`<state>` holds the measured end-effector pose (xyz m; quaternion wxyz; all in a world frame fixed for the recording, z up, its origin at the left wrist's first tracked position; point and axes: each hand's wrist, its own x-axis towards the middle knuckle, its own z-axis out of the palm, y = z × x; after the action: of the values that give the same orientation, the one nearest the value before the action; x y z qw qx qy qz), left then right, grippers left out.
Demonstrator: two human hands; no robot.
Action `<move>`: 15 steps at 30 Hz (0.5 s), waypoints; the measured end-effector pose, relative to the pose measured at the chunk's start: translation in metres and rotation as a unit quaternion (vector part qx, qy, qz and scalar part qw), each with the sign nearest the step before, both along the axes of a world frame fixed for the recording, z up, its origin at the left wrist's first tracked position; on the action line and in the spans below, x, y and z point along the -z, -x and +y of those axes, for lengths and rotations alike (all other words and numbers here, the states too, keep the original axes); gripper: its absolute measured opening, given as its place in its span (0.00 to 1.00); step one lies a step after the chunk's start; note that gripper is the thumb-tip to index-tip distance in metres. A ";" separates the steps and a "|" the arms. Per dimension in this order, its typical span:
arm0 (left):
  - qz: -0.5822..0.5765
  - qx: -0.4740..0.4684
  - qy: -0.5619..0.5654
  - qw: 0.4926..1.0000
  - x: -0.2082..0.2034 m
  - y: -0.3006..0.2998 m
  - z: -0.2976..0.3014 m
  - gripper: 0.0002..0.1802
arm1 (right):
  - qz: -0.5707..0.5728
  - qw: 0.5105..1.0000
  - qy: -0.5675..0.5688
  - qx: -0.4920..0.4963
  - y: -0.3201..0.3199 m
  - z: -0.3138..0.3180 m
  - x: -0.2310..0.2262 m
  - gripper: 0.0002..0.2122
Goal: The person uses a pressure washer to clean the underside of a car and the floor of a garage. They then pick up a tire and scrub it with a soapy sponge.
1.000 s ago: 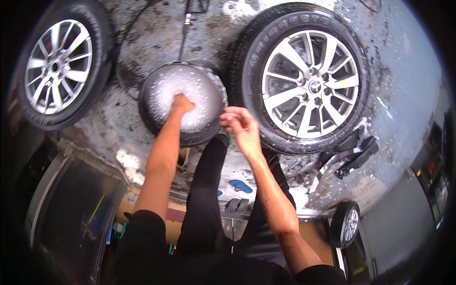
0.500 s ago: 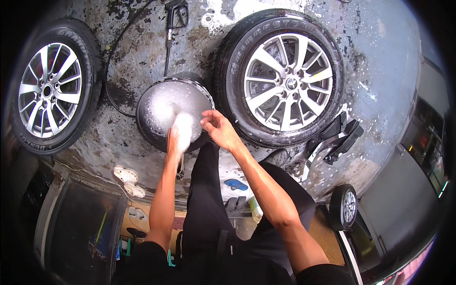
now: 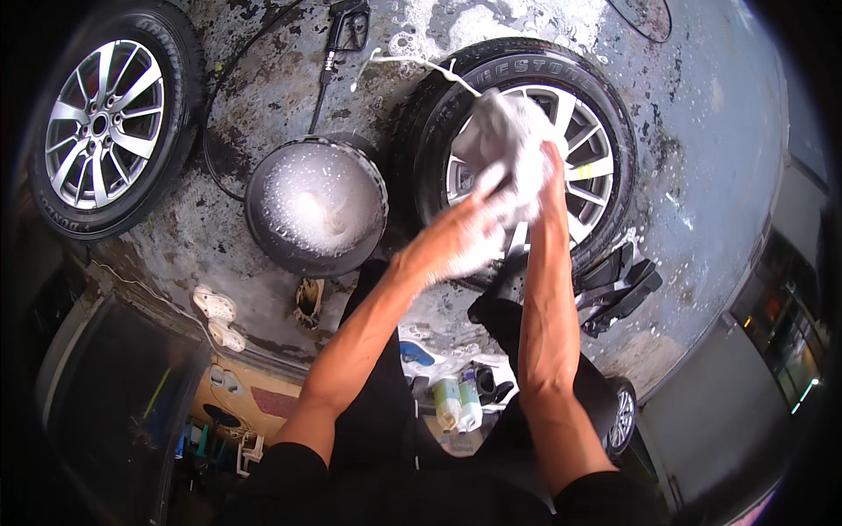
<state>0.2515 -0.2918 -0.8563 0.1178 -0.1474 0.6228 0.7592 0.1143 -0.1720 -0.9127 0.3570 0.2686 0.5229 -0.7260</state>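
Both my hands are over the right-hand car wheel (image 3: 430, 162), holding a wet, foam-covered greyish-white washing cloth (image 3: 495, 131). My right hand (image 3: 548, 167) grips it from the right. My left hand (image 3: 474, 228) is on its lower left side, coated in suds and blurred by motion. A thin string of foam (image 3: 421, 63) trails from the cloth toward the upper left. The cloth hides part of the silver spoked rim (image 3: 592, 184). To the left stands a black bucket (image 3: 263, 228) of white, foamy water.
A second wheel (image 3: 105, 123) lies at the far left. A spray gun (image 3: 349, 28) with its hose rests beyond the bucket. Black plastic parts (image 3: 618, 289) lie right of my foot. White clogs (image 3: 217, 307), bottles (image 3: 458, 401) and another wheel (image 3: 622, 419) are nearer me.
My left hand has left the bucket, bringing up the sudsy cloth. Both hands have moved right, over the wheel, and my right hand now grips the cloth too.
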 end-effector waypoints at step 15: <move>0.012 -0.167 0.589 0.790 0.248 0.003 -0.006 0.38 | 0.473 0.485 -0.446 -0.585 0.024 0.053 0.244 0.21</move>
<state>0.2486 -0.2973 -1.1046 -0.1287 -0.2807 0.9164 0.2545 0.0902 -0.1188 -1.1564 0.2310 -0.3597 0.9033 -0.0365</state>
